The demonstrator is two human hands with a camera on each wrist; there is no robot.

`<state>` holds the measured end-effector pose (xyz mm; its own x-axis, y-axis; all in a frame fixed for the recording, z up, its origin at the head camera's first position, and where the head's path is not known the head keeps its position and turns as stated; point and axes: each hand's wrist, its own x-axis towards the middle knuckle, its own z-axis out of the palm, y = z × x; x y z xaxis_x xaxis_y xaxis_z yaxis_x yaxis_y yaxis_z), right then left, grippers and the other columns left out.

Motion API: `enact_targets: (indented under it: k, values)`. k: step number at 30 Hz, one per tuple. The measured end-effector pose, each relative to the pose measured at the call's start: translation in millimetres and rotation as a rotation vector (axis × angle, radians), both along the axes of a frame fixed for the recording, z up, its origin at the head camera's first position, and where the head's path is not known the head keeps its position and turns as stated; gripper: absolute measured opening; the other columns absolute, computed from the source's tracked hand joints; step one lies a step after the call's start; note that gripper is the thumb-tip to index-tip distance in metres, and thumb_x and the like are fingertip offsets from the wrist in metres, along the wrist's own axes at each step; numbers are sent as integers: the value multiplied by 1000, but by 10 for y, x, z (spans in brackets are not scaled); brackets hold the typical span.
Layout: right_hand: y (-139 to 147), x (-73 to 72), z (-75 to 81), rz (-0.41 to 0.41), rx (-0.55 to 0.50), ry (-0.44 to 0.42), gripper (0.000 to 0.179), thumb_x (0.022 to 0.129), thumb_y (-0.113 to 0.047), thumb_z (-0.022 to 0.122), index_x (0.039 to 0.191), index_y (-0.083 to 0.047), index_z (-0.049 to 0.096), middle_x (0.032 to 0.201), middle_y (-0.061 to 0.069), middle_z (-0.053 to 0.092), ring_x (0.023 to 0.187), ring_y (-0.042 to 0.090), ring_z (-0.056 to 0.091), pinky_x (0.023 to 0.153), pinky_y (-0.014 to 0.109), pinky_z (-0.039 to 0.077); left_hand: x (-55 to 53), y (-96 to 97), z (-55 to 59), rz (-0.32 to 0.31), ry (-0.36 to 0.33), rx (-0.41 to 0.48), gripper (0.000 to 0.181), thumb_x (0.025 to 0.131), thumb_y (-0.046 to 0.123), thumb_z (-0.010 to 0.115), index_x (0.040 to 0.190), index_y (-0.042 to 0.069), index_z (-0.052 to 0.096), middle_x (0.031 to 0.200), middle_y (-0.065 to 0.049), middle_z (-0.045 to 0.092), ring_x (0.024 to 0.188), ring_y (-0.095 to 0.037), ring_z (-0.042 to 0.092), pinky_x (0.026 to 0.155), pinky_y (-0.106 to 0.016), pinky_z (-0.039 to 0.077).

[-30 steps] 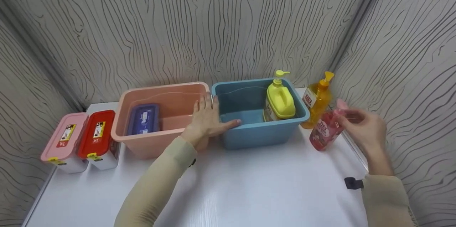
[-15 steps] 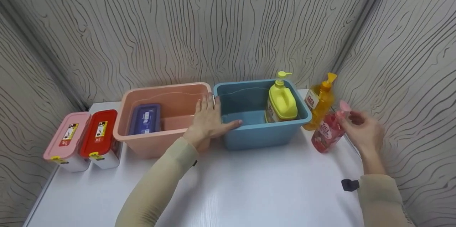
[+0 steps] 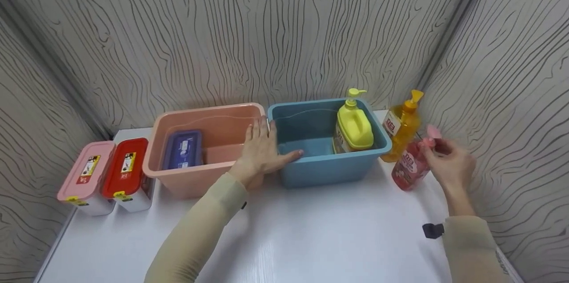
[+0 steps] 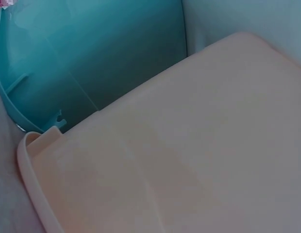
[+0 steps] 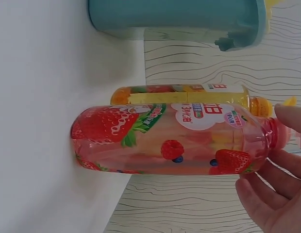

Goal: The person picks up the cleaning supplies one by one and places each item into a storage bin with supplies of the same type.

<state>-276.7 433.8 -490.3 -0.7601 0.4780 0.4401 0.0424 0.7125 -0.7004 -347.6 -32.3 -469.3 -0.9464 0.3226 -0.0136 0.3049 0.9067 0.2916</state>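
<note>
My left hand [image 3: 262,149] lies with straight, spread fingers over the adjoining rims of the pink bin [image 3: 191,173] and the blue bin [image 3: 324,169]. Its thumb reaches over the blue bin's front rim. At the right, my right hand [image 3: 453,163] pinches the neck of a pink pump bottle [image 3: 411,165]. In the right wrist view, thumb and fingers are at the collar of this clear bottle [image 5: 170,141], printed with strawberries; its base is at the white table. An orange pump bottle [image 3: 400,129] stands just behind it.
A yellow pump jug [image 3: 355,129] stands inside the blue bin at its right end. The pink bin holds a blue lidded box [image 3: 183,149]. Two white boxes, one with a pink lid [image 3: 86,169] and one with a red lid [image 3: 126,167], stand at the left. Wood-patterned panels [image 3: 284,29] enclose the table.
The head view has shifted slightly. My right hand has come a little to the left at the pink pump bottle's neck. My left hand keeps its place on the bin rims.
</note>
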Motion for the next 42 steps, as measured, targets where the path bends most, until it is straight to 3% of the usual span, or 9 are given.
enact_targets:
  k: [2, 5, 7, 12, 18, 26, 31, 34, 42]
  values:
    - [-17, -22, -23, -7, 12, 47, 39, 101, -29, 84, 126, 1, 82, 121, 26, 84, 97, 13, 75, 74, -6, 39, 3, -5, 1, -4, 7, 4, 132, 93, 97, 43, 180, 3, 9, 190, -24, -2, 179, -42, -4, 147, -59, 1]
    - [-40, -44, -46, -21, 20, 85, 36, 101, -28, 85, 124, 0, 83, 117, 25, 85, 85, -12, 60, 74, -7, 39, 4, -10, 7, -9, 11, 11, 133, 94, 97, 42, 180, 2, 9, 190, -24, -2, 179, -43, -4, 147, -59, 2]
    - [-52, -51, -55, -26, 9, 85, 36, 102, -28, 84, 126, -1, 83, 119, 25, 85, 83, -19, 53, 74, -8, 39, 3, -12, 13, -10, 14, 17, 133, 93, 97, 43, 180, 2, 9, 190, -24, -2, 179, -43, -4, 147, -59, 2]
    - [-67, -58, -63, -32, 7, 82, 36, 102, -27, 84, 129, -3, 83, 119, 25, 85, 83, -18, 53, 73, -8, 39, 7, -18, 18, 0, 5, 41, 139, 89, 100, 47, 180, 3, 9, 190, -23, -3, 180, -42, -3, 147, -59, 1]
    - [-80, -63, -81, -38, 24, 87, 34, 101, -27, 85, 122, 0, 84, 113, 27, 85, 74, -26, 48, 67, -5, 39, 16, -30, 5, 13, -16, 53, 146, 83, 102, 54, 181, 5, 6, 191, -21, -6, 180, -40, -5, 147, -58, 0]
    - [-110, -73, -84, -52, 25, 60, 35, 104, -26, 82, 129, -2, 82, 116, 27, 84, 71, -25, 45, 63, -4, 38, 2, -23, -3, 29, -20, 56, 147, 82, 103, 55, 181, 6, 6, 191, -19, -9, 180, -39, -7, 147, -58, -1]
    - [-98, -79, -120, -75, 74, 104, 28, 103, -25, 81, 114, 1, 86, 106, 29, 84, 65, -26, 37, 64, 2, 31, -1, -11, -18, 19, -42, 61, 148, 80, 105, 53, 181, 7, 6, 191, -19, -11, 180, -39, -8, 147, -58, -3]
    - [-95, -84, -120, -78, 99, 118, 30, 103, -26, 79, 105, 3, 85, 100, 30, 84, 63, -20, 36, 64, 7, 29, -9, -7, -18, 20, -45, 58, 149, 80, 106, 52, 181, 7, 5, 191, -19, -11, 180, -39, -8, 147, -58, -4]
    - [-112, -70, -110, -79, 110, 78, 31, 105, -27, 79, 108, 4, 85, 99, 29, 84, 61, -2, 44, 55, 12, 30, -6, 6, -31, 35, -48, 64, 148, 80, 106, 53, 181, 8, 6, 191, -19, -8, 180, -39, -9, 147, -57, -2]
